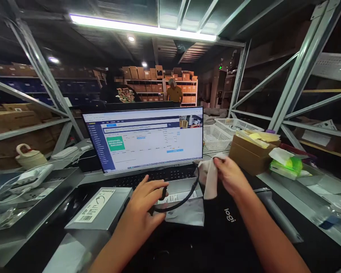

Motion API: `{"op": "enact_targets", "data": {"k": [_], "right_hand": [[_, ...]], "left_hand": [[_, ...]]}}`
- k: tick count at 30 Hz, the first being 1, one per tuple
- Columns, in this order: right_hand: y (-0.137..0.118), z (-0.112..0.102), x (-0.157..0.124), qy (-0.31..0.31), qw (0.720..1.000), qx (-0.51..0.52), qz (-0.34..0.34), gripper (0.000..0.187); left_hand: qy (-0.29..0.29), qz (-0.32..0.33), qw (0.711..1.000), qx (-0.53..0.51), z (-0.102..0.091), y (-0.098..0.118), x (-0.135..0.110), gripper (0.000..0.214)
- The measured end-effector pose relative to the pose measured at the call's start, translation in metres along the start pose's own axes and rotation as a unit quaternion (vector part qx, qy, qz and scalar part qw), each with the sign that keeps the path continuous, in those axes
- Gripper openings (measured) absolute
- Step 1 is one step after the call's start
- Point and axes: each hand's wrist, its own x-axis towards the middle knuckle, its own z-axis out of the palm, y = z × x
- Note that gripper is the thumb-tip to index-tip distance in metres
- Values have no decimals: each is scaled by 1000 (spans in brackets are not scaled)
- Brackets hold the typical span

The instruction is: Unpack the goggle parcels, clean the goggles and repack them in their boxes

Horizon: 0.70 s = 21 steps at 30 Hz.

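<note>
Head view, sole view. The left hand [140,204], toward seven o'clock, has its fingers part-curled and the thumb set apart; they appear to hold one end of a black band [185,201]. The band, between five and six, bows over an open grey box [187,184]. The right hand [230,172], at four, has its fingers closed on the upper edge of a pale cloth [210,178] (which hangs free below). At eight lies a labelled grey box [119,203]; at four, a scanner [281,216].

Risks, as judged: the band could spring or slip, since the left grip looks light and the band bowed. Its far end could catch the cloth, the two being very close. A low forearm could nudge the labelled box.

Not established: the left fingertips' exact contact; whether band and cloth touch; the open box's full contents, behind hand and band. Both forearms are cut off at six and five.
</note>
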Motion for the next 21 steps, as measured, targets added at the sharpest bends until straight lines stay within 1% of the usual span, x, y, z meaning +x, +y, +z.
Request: {"op": "enact_targets", "data": {"k": [2, 3, 4, 5, 6, 7, 9, 10, 11, 12, 13, 14, 15, 16, 17, 18, 19, 21], "right_hand": [[-10, -8, -4, -5, 995, -67, -77, 39], [-13, -8, -10, -17, 985, -122, -120, 33], [-13, -4, -18, -37, 968, -189, -159, 27], [-11, 2, -28, -70, 945, -259, -187, 20], [-8, 11, -39, -112, 918, -324, -199, 12], [-4, 21, -50, -161, 890, -379, -196, 6], [2, 38, -70, -269, 820, -474, -176, 4], [4, 44, -78, -314, 783, -509, -170, 4], [4, 48, -83, -345, 755, -532, -167, 3], [3, 49, -85, -368, 738, -542, -166, 4], [2, 48, -85, -380, 734, -539, -161, 9], [0, 45, -83, -376, 746, -528, -153, 14], [0, 42, -80, -353, 765, -518, -146, 16], [1, 40, -77, -318, 781, -518, -145, 14], [3, 38, -74, -279, 788, -527, -152, 14], [6, 37, -72, -249, 784, -545, -165, 20], [10, 37, -71, -234, 771, -565, -181, 27], [18, 40, -72, -249, 741, -591, -201, 35]], "left_hand": [[-9, -2, 1000, 1, -2, 2, 0, 28], [-14, -3, 1000, 4, -1, 3, 0, 27], [-20, -4, 1000, 8, 2, 5, -1, 26], [-29, -2, 1000, 12, 4, 6, -1, 25], [-41, 4, 999, 18, 7, 8, -1, 25], [-52, 11, 998, 26, 10, 9, -1, 26], [-59, 30, 997, 44, 15, 11, -1, 26], [-57, 39, 996, 53, 16, 12, -1, 25], [-51, 47, 996, 60, 16, 12, -1, 24], [-43, 53, 996, 64, 17, 13, 0, 22], [-36, 58, 995, 66, 17, 14, 0, 21], [-31, 61, 995, 66, 17, 15, 0, 21], [-24, 64, 996, 66, 17, 16, 0, 20], [-17, 68, 995, 67, 17, 18, 0, 18], [-9, 74, 995, 72, 18, 19, 0, 17], [-1, 84, 993, 82, 19, 21, 0, 16], [7, 96, 991, 95, 21, 23, 0, 17], [17, 124, 985, 121, 25, 25, 0, 21]]}}
